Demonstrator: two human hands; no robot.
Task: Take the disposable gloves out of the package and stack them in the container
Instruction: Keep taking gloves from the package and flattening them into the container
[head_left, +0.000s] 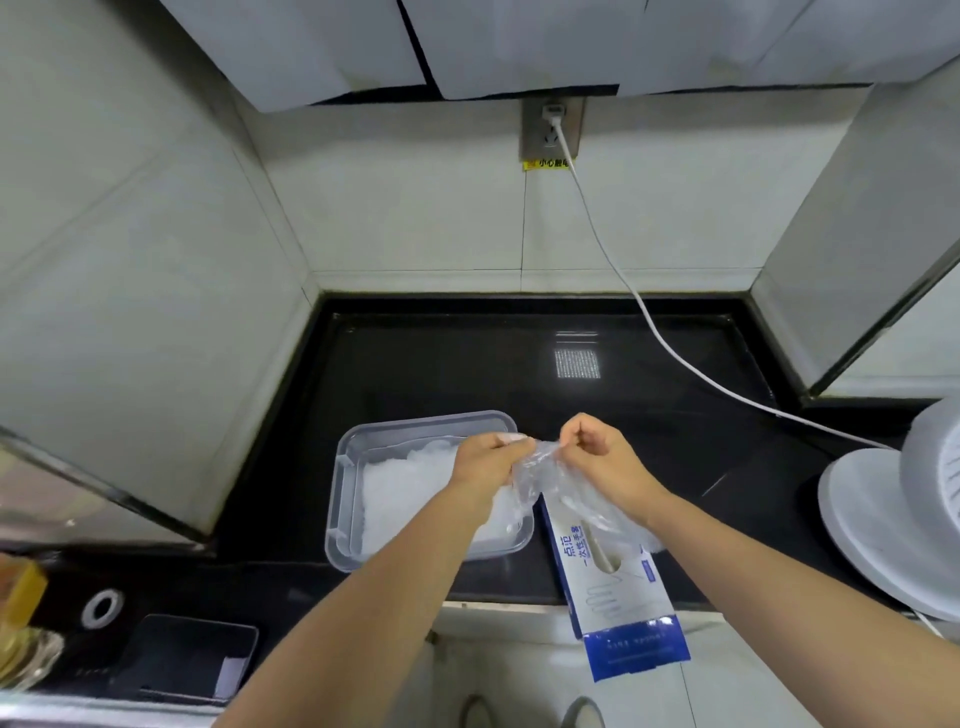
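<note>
Both forearms reach over the black tabletop. The left hand and the right hand each pinch one clear disposable glove with curled fingers, above the right edge of the clear container, which holds a pile of gloves. The blue-white package lies just right of it.

A crumpled clear glove hangs over the glove-filled clear container, beside the blue-and-white package.

Bright, even light; glare on the black countertop; edges bowed.
</note>
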